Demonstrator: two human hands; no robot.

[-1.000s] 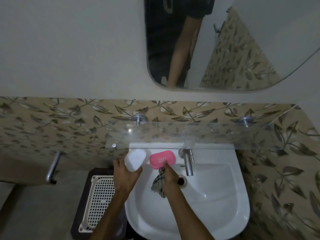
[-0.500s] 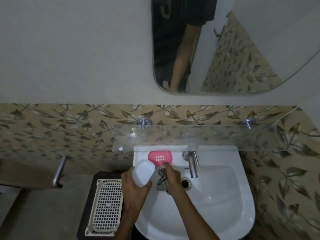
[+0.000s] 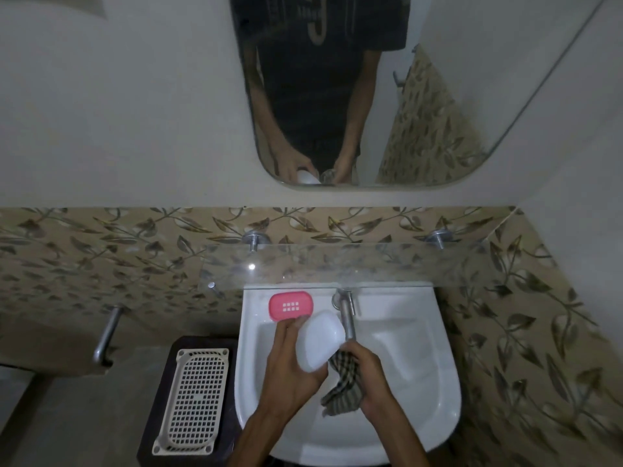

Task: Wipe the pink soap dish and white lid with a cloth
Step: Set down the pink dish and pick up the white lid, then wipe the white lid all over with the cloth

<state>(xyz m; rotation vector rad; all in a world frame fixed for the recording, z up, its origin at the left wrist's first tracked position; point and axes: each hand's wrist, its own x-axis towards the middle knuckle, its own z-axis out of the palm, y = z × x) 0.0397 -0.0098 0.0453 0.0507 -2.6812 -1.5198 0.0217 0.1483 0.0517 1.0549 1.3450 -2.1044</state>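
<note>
A head-worn camera looks down at a white wash basin (image 3: 421, 382) fixed below a leaf-patterned tiled wall (image 3: 101, 251); above it, at twelve o'clock, hangs a mirror (image 3: 438, 96) reflecting the person's torso and arms; a clear glass shelf (image 3: 371, 264) runs across between mirror and basin; at nine o'clock from the basin a cream perforated tray (image 3: 194, 399) lies on a dark stand (image 3: 158, 382); a chrome tap (image 3: 347, 318) stands at the basin's back edge, at twelve o'clock.

The left hand (image 3: 290, 375) holds the white lid (image 3: 318, 342) over the bowl, fingers curled under and round its far end, so that grip is closed on the lid; the lid is tilted, its upper end near the tap spout; the right hand (image 3: 367, 375) is at four o'clock from the lid, its grip bunched round a checked cloth (image 3: 344, 382), which touches the lid's lower right edge and hangs down into the bowl; the pink soap dish (image 3: 291, 305) rests on the basin's back ledge at eleven o'clock, just beyond the left fingertips and apart from both hands.

Judging by this, the lid-wiping step is in hand, cloth just meeting plastic; the next move probably calls for rubbing the cloth across the lid's domed face while the left hand steadies or turns it; whether the pink dish is done cannot be told.
</note>
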